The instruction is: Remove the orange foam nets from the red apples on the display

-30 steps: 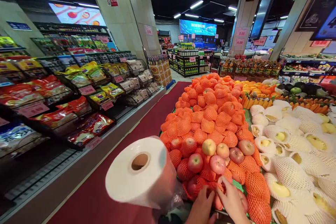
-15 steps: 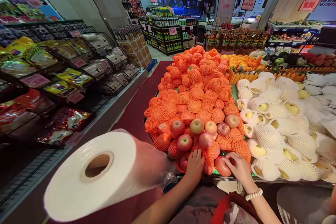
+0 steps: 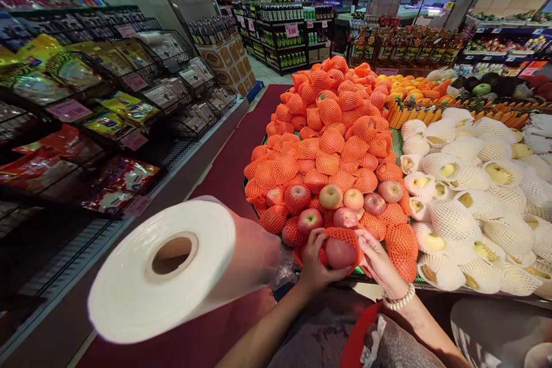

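Observation:
A red apple (image 3: 340, 250) half wrapped in an orange foam net (image 3: 345, 235) is held between both my hands at the front edge of the fruit stand. My left hand (image 3: 314, 261) grips its left side with curled fingers. My right hand (image 3: 377, 259), with a white bead bracelet on the wrist, cups its right side and the net. Just behind lie several bare apples (image 3: 330, 196) among a heap of net-wrapped apples (image 3: 328, 121).
A big roll of clear plastic bags (image 3: 181, 267) juts out at the lower left. Pears in white foam nets (image 3: 470, 195) fill the right of the stand. Wire racks of snack packets (image 3: 107, 121) line the left, across a red-floored aisle (image 3: 233, 167).
Both hands went from resting on separate fruits at the pile's front edge to closing together on one netted apple and lifting it slightly. The camera has tilted further down.

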The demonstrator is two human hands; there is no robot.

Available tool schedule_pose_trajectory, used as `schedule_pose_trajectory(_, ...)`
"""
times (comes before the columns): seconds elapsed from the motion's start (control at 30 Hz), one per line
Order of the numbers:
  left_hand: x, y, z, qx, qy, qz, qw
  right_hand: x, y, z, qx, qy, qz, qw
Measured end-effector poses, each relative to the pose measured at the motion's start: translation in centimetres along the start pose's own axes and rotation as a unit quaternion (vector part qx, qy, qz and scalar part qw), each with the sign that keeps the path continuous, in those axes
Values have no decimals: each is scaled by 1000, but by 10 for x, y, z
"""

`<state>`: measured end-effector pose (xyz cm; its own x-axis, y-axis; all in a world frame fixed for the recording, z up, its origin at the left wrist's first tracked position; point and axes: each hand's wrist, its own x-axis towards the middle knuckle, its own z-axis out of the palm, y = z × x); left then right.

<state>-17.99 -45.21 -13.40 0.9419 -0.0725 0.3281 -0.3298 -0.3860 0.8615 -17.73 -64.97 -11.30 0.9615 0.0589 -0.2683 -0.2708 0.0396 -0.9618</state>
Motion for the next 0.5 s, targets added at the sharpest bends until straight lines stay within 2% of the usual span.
schedule_pose_trajectory(0.07,0,4,-5,-2,57,1,998,5,-4,-10,0,32,-13,999)
schedule_pose_trajectory(0.13,-3,3,-9,-12,79,1,997,6,-8,-36,-50,103,-56,992)
schedule_pose_trajectory(0.23,-9,-3,-12,-2,50,-4,999,-4,-13,-92,-145,271,-117,945)
schedule_pose_trajectory(0.3,-14,-9,-8,44,21,22,999,-19,-17,-125,-178,328,-112,921)
schedule_pose_trajectory(0.33,-16,-13,-4,72,3,44,996,-28,-20,-137,-190,334,-99,918)
schedule_pose_trajectory(0.4,-19,-21,6,116,-40,74,990,-46,-22,-146,-246,283,-49,926)
schedule_pose_trajectory(0.47,-22,-26,18,147,-89,55,984,-59,-21,-138,-340,163,4,926)
schedule_pose_trajectory(0.5,-22,-28,23,160,-116,33,980,-62,-18,-129,-384,104,20,917)
